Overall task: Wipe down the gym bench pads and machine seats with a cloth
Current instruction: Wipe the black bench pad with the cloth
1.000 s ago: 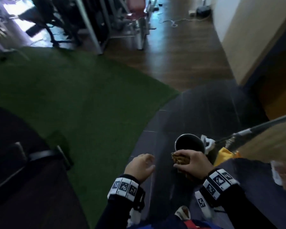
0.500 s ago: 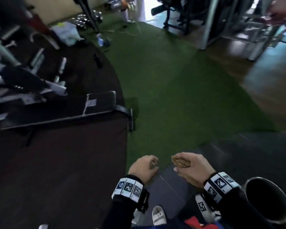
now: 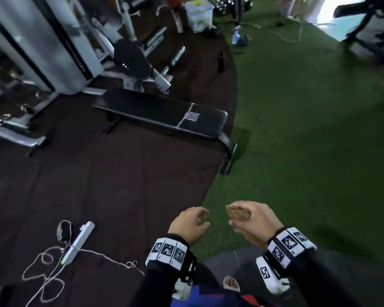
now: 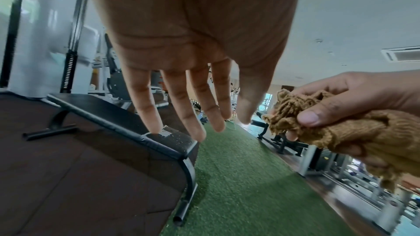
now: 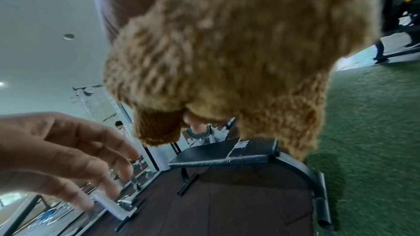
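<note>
My right hand [image 3: 251, 220] grips a bunched brown knitted cloth [image 3: 237, 212], which also shows in the left wrist view [image 4: 318, 128] and fills most of the right wrist view [image 5: 227, 51]. My left hand [image 3: 190, 222] hangs beside it with loosely spread fingers [image 4: 193, 114] and holds nothing. A flat black gym bench [image 3: 164, 114] stands ahead on the dark rubber floor, well beyond both hands, with a patch of grey tape near its right end [image 5: 238, 150]. Its curved metal foot [image 3: 227, 151] reaches onto the green turf.
A weight-stack machine [image 3: 42, 52] with a round black pad [image 3: 131, 58] stands behind the bench. A white power strip [image 3: 78, 242] and loose cords [image 3: 47, 273] lie on the floor at the left. Green turf [image 3: 308, 129] stretches to the right; a black bottle [image 3: 221, 62] stands at its edge.
The view has swung left from a dark bucket and mop to the bench and machines. Both hands keep their pose, the right still gripping the cloth.
</note>
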A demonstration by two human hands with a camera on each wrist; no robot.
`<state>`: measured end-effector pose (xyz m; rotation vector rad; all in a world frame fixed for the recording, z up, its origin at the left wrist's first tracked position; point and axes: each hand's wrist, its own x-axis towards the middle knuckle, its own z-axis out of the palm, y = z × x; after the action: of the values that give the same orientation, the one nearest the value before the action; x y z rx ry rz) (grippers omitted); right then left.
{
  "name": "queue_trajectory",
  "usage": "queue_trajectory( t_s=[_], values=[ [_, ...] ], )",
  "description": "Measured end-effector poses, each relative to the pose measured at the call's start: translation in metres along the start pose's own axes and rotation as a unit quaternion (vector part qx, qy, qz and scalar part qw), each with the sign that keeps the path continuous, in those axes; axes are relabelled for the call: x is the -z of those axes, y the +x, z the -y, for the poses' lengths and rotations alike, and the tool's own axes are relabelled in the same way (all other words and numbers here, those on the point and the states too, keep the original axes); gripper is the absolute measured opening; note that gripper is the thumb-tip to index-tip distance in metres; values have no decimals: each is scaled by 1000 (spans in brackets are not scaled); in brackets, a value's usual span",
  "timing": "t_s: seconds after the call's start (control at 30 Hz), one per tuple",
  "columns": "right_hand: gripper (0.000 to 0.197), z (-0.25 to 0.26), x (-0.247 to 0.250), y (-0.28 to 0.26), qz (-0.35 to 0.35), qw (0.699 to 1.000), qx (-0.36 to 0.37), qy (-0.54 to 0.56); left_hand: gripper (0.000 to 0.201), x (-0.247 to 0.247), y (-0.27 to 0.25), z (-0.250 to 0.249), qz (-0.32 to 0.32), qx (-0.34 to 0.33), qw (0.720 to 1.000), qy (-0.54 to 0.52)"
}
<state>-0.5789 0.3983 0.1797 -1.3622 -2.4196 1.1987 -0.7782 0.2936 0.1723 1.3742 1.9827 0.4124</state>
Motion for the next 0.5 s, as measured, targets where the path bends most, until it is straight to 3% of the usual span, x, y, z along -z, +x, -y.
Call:
queue_trajectory(
  t_s=[0.27, 0.5],
  values=[
    [40, 26, -3, 75, 45, 998, 36, -16, 26, 36, 27, 28, -43, 61, 997, -36],
    [41, 70, -24, 174, 44, 998, 32, -13, 27, 109, 96, 74, -39, 63, 996, -42]
  ],
)
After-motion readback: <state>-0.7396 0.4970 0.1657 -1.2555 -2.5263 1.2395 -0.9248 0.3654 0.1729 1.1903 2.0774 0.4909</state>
